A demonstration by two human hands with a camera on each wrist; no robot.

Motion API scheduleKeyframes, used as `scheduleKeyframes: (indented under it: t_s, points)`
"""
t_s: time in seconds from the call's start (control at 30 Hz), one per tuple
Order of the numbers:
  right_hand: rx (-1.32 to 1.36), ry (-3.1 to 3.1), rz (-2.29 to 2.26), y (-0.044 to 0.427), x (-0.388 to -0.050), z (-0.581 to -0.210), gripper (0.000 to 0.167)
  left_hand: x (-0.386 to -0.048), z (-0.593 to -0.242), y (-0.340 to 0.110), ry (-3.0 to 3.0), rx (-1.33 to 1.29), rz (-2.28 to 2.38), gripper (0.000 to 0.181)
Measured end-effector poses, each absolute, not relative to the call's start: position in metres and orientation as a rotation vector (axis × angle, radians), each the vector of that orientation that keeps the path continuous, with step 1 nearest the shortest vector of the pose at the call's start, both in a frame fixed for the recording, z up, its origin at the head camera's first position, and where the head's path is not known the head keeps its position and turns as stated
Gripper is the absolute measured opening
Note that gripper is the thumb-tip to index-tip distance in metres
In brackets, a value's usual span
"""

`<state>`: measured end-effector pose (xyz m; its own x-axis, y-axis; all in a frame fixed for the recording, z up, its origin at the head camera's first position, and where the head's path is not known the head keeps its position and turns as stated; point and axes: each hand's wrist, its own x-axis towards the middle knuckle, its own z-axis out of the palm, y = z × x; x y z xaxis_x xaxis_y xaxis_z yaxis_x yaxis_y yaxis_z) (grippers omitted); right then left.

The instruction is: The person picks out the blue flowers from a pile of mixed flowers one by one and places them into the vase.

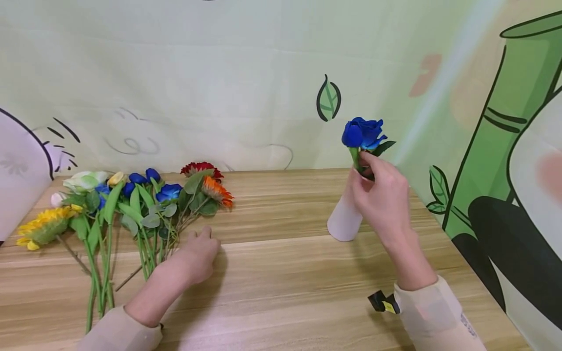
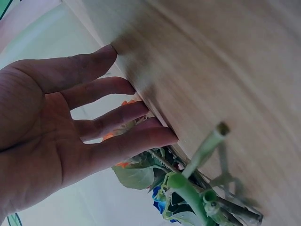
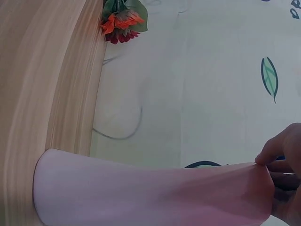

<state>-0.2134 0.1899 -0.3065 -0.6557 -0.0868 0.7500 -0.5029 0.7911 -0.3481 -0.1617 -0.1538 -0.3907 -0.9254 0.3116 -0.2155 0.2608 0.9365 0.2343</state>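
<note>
A pale, tapered vase [image 1: 344,222] stands upright on the wooden table at the right. Two blue flowers rise from its mouth: a blue tulip-like bloom [image 1: 352,134] and a blue rose [image 1: 373,130] with a dark green leaf. My right hand [image 1: 386,195] is at the mouth, fingers curled around the rose's stem, thumb by the rim; the grip is partly hidden. In the right wrist view, fingers [image 3: 277,146] touch the vase's rim. My left hand [image 1: 193,256] rests on the table beside the loose stems [image 1: 147,248], fingers loosely extended and holding nothing.
Artificial flowers lie at the left: a yellow sunflower [image 1: 46,226], white blooms [image 1: 85,180], blue ones [image 1: 169,192], an orange flower [image 1: 217,191] and a red one [image 1: 202,169]. A printed cloth backdrop [image 1: 263,97] rises behind the table.
</note>
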Motion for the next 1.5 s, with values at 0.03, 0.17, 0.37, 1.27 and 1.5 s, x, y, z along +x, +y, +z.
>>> scheduleKeyframes:
  t_s: [0.03,0.17,0.37,1.27,1.5]
  points:
    - [0.426,-2.224,0.707,0.189,-0.213,-0.306,0.031,-0.162,-0.391,-0.154,2.844,0.427,0.296,0.024]
    - [0.405,-2.249,0.717,0.187,-0.213,-0.304,0.028,-0.162,-0.391,-0.154,2.846,0.428,0.299,0.024]
    - [0.387,-2.257,0.688,0.187,-0.215,-0.303,0.027,-0.162,-0.393,-0.155,2.851,0.442,0.318,0.021]
    - [0.59,-2.151,0.584,0.172,-0.2,-0.302,0.013,-0.16,-0.391,-0.156,2.839,0.438,0.309,0.023]
    - [0.696,-2.421,0.494,0.162,-0.197,-0.313,0.016,-0.161,-0.391,-0.157,2.844,0.445,0.315,0.025]
